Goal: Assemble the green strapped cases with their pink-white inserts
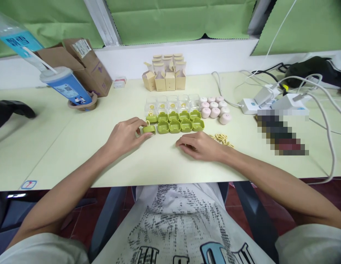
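My left hand point(129, 132) pinches a small green plastic case point(149, 129) with a yellow loop on top, at the left end of the front row. Behind it stands another green case point(151, 118) with a loop. To the right, two rows of open green cases point(175, 126) lie with their hollow sides up. My right hand point(199, 146) rests on the table in front of them, fingers curled together; whether anything is between the fingertips is hidden. Several yellow loops point(221, 138) lie just behind my right wrist.
Behind the green cases are clear plastic covers point(173, 102), pale pink round pieces point(214, 110) and small open cardboard boxes point(170, 79). A blue-white cup point(67, 86) and a brown carton point(89, 69) stand left. A power strip point(251, 106), cables and a blurred dark object point(280, 134) lie right.
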Demonstrator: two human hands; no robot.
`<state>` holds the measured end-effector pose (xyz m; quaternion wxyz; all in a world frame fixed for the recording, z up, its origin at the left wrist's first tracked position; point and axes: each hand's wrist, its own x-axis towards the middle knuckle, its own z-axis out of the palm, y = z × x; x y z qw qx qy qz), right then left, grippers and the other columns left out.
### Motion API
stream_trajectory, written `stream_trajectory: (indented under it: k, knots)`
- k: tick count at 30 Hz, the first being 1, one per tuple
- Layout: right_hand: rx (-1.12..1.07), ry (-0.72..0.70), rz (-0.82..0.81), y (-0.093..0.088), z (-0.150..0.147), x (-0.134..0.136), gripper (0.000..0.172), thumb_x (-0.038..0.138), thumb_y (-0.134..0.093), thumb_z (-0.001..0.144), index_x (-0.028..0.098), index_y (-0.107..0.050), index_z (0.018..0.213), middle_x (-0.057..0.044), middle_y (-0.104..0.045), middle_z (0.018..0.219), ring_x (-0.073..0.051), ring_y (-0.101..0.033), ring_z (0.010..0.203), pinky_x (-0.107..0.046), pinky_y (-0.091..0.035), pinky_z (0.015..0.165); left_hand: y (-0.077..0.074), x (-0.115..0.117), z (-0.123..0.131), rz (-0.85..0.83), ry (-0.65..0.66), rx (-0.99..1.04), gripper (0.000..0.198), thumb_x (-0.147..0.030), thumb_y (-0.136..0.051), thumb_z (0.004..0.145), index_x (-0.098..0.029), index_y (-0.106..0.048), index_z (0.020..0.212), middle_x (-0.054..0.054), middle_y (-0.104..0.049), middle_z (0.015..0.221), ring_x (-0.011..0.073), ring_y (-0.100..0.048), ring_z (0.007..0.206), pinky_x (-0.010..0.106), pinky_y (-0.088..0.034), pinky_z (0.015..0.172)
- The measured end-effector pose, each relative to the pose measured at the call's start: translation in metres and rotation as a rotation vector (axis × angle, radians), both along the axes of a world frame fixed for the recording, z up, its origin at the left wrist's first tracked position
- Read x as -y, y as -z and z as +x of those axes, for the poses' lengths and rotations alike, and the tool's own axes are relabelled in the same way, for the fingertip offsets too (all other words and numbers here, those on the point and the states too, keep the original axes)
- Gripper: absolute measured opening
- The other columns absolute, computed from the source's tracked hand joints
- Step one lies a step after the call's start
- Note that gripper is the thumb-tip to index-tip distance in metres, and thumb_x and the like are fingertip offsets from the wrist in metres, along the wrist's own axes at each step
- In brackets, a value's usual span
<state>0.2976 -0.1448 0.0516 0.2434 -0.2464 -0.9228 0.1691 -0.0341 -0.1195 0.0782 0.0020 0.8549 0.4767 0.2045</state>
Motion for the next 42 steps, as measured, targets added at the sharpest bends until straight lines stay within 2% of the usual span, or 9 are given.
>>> stream_trajectory:
  k: [3,7,14,26,36,42]
  knots:
    - [-0.011,-0.008,0.019,0.0,0.0,0.0,0.031,0.021,-0.048,0.11,0.013,-0.077,0.116,-0.01,-0.081,0.099,-0.014,-0.067,0.075,-0.029,-0.047,0.069,-0.001,0.001,0.0,-0.019,0.04,0.02,0.054,-0.072,-0.059,0.105,-0.021,-0.076,0.104,0.008,-0.081,0.106,0.0172,-0.069,0.069,0.032,-0.054,0.069]
    - [-0.012,-0.008,0.022,0.001,-0.001,0.0,0.031,0.022,-0.048,0.111,0.012,-0.077,0.116,-0.01,-0.081,0.099,-0.014,-0.067,0.075,-0.029,-0.047,0.069,-0.002,0.004,0.004,0.021,0.044,0.023,0.05,-0.065,-0.056,0.11,-0.02,-0.075,0.099,0.008,-0.08,0.107,0.0156,-0.067,0.067,0.033,-0.054,0.068]
    - [-0.004,-0.005,0.018,0.001,0.0,0.0,0.03,0.021,-0.048,0.111,0.013,-0.077,0.117,-0.01,-0.082,0.101,-0.013,-0.067,0.074,-0.029,-0.046,0.07,0.008,0.001,0.01,0.086,0.05,0.053,0.039,-0.05,-0.056,0.113,-0.018,-0.075,0.103,0.011,-0.079,0.108,0.0212,-0.073,0.085,0.035,-0.06,0.074]
    - [0.005,0.004,0.003,0.001,0.001,0.0,0.03,0.021,-0.049,0.11,0.014,-0.077,0.118,-0.009,-0.081,0.101,-0.015,-0.068,0.076,-0.03,-0.047,0.07,0.01,-0.004,0.01,0.051,0.027,0.073,0.034,-0.047,-0.059,0.112,-0.018,-0.076,0.107,0.011,-0.077,0.108,0.0235,-0.073,0.092,0.036,-0.063,0.077]
    - [0.006,0.009,0.007,0.001,0.0,0.001,0.03,0.022,-0.049,0.11,0.014,-0.077,0.117,-0.009,-0.081,0.099,-0.014,-0.067,0.074,-0.03,-0.046,0.068,0.013,-0.009,0.011,0.082,0.025,0.084,0.027,-0.041,-0.064,0.111,-0.018,-0.075,0.102,0.011,-0.076,0.107,0.0229,-0.073,0.092,0.035,-0.061,0.079]
    - [0.015,0.018,-0.005,0.003,0.001,0.002,0.03,0.023,-0.049,0.11,0.015,-0.077,0.118,-0.009,-0.082,0.101,-0.015,-0.068,0.076,-0.03,-0.046,0.069,0.013,-0.011,0.008,0.074,0.008,0.139,0.026,-0.043,-0.07,0.108,-0.018,-0.074,0.105,0.009,-0.076,0.109,0.02,-0.073,0.085,0.034,-0.062,0.076]
